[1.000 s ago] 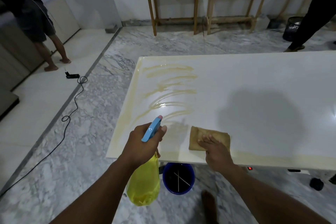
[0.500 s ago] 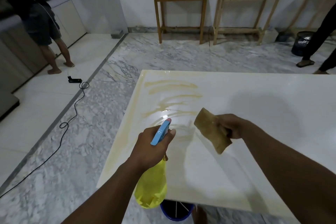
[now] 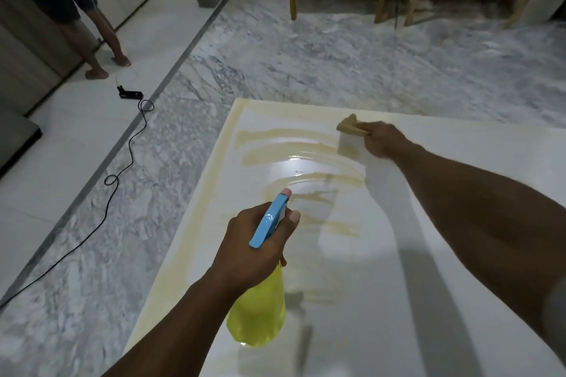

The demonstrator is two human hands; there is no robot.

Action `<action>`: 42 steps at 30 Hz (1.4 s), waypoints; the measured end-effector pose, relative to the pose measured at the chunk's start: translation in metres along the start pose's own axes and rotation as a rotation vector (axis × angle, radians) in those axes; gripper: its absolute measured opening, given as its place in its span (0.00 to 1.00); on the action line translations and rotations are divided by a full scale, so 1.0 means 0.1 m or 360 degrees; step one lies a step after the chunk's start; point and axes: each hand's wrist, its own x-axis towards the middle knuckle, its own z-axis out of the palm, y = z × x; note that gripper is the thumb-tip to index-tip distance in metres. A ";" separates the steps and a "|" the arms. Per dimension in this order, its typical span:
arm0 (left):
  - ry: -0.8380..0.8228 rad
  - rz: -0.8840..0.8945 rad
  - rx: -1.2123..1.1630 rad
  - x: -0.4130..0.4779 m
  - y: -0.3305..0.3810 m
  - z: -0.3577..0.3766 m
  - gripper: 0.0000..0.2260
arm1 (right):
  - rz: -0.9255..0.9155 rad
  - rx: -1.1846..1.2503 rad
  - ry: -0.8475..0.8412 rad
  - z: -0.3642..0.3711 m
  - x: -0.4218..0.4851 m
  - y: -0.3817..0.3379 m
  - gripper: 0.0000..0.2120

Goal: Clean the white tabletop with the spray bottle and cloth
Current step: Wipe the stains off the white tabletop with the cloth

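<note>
Several tan streaks (image 3: 284, 135) cross the table (image 3: 444, 239) near its far left corner, and the cloth (image 3: 350, 126) looks the same tan. A wipe with it may smear the residue rather than lift it. A wet glare among the streaks suggests a slick surface. Above the left edge, the left hand (image 3: 254, 242) is wrapped round the bottle (image 3: 260, 315) at its neck, nozzle toward the streaks. By the far edge, the right hand (image 3: 382, 139) clutches the bunched cloth. Whether the cloth touches the table is unclear.

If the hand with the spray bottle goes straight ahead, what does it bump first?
Probably nothing solid. The left hand with the spray bottle points across the tabletop toward the yellowish streaks; nothing stands there. The right hand and cloth sit off to the right, though depth is unclear.
</note>
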 end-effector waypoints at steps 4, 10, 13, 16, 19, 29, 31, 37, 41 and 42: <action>-0.0031 -0.0041 0.0007 0.05 -0.11 0.02 0.13 | -0.0159 -0.0299 0.0155 0.65 -0.05 0.18 0.26; -0.0020 -0.0085 0.0040 -0.14 -0.20 -0.05 0.21 | -0.0246 -0.0176 0.0195 0.96 -0.68 0.19 0.28; -0.0040 -0.0029 0.0069 -0.37 -0.17 -0.15 0.19 | -0.0280 -0.0086 0.0209 1.27 -1.33 0.11 0.29; -0.0052 0.0065 0.0125 -0.73 -0.19 -0.28 0.19 | -0.0287 -0.0034 0.0226 1.60 -2.02 0.00 0.30; -0.0099 0.0147 0.0131 -1.24 -0.31 -0.42 0.15 | -0.0293 0.0002 0.0225 1.96 -2.81 -0.15 0.29; -0.0151 0.0145 0.0052 -2.92 -0.91 -1.01 0.03 | -0.0215 0.0181 0.0072 2.71 -4.68 -0.69 0.25; -0.0132 0.0169 0.0048 -2.99 -0.91 -1.08 0.11 | -0.0121 0.0605 0.0060 2.51 -4.65 -0.75 0.18; -0.0111 0.0235 -0.0027 -2.76 -0.73 -1.10 0.18 | 0.0604 0.1830 -0.0470 1.49 -4.45 -0.87 0.18; -0.0118 0.0223 0.0022 -2.33 -0.57 -0.95 0.19 | 0.0732 0.1692 -0.0564 1.10 -3.92 -0.79 0.16; -0.0116 0.0221 0.0032 -2.17 -0.52 -0.90 0.19 | 0.0718 0.1640 -0.0559 0.97 -3.71 -0.75 0.17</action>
